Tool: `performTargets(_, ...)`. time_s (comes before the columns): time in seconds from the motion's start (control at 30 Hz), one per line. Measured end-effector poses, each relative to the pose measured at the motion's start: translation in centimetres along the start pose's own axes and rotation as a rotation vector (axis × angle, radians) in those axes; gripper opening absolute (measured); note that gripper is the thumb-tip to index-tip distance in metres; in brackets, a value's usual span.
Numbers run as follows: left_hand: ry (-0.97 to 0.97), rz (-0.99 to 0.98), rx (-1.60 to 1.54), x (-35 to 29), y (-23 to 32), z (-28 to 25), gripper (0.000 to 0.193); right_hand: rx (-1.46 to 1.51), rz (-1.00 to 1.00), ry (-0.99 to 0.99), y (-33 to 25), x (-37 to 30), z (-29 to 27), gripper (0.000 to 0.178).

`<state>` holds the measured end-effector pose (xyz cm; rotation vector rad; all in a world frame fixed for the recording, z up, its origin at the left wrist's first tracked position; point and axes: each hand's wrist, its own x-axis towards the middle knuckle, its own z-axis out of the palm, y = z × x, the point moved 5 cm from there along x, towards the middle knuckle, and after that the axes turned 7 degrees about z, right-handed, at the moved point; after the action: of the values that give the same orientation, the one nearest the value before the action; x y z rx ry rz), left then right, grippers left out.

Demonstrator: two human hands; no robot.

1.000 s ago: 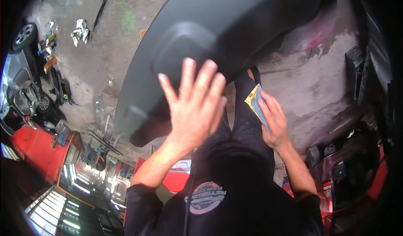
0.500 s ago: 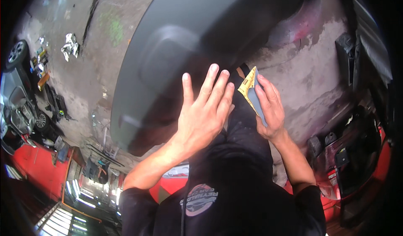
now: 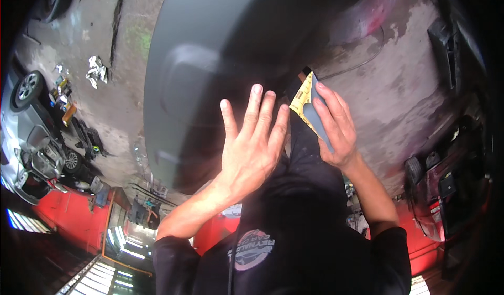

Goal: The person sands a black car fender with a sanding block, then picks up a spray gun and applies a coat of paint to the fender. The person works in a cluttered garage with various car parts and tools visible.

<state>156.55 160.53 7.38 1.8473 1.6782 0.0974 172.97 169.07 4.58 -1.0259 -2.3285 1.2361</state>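
A large matte dark-grey car body panel (image 3: 181,116) with a rounded edge fills the middle of the view, half of it in shadow. Over its near part my left hand (image 3: 249,156) lies palm down, fingers spread, holding nothing; whether it presses on the surface I cannot tell. To the right of it, my right hand (image 3: 338,132) grips a folded sheet of sandpaper (image 3: 303,99), yellow on its backing and grey on its other face. The sandpaper sits beside the panel's right side, its pointed end away from me.
A silver car (image 3: 34,132) with its front parts exposed stands at the left, near a crumpled white wrapper (image 3: 96,72) on the concrete floor (image 3: 388,85). At the right are a dark car (image 3: 446,195) and a black plastic part (image 3: 449,53). A thin hose (image 3: 362,66) lies beyond the sandpaper.
My view has turned a little, so the surroundings at the left sit farther right. My left hand stays spread over the panel. The right hand still holds the sandpaper, slightly farther forward.
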Motion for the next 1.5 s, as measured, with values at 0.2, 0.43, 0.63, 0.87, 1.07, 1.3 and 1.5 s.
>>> performTargets(0.2, 0.061, -0.177, 0.117, 0.8, -2.8, -2.3, 0.071, 0.041, -0.062, 0.069, 0.8, 0.8, 1.6, 0.05)
performTargets(0.43, -0.024, -0.045, 0.102, 0.4, -0.7, -0.6, 0.049, 0.097, -0.123, 0.039, 1.0, 1.5, 2.7, 0.043)
performTargets(0.63, -0.103, 0.092, -0.363, -2.6, 2.3, 4.0, 0.037, 0.03, -0.305, -0.03, -0.1, 5.3, 5.1, 0.042)
performTargets(0.87, -0.139, -0.022, -0.43, -4.9, 2.9, 7.6, 0.037, 0.032, -0.374, -0.086, -0.9, 7.9, 7.3, 0.039)
performTargets(1.07, -0.133, -0.075, -0.453, -5.2, 2.7, 7.7, 0.035, 0.017, -0.282, -0.101, 0.6, 4.7, 4.5, 0.04)
performTargets(1.3, -0.155, -0.076, -0.493, -4.9, 2.8, 7.7, 0.033, -0.001, -0.321, 0.018, -1.1, 6.7, 5.3, 0.039)
performTargets(1.5, -0.157, -0.117, -0.53, -4.9, 2.9, 7.4, 0.033, -0.033, -0.308, -0.123, -0.8, 6.7, 6.3, 0.037)
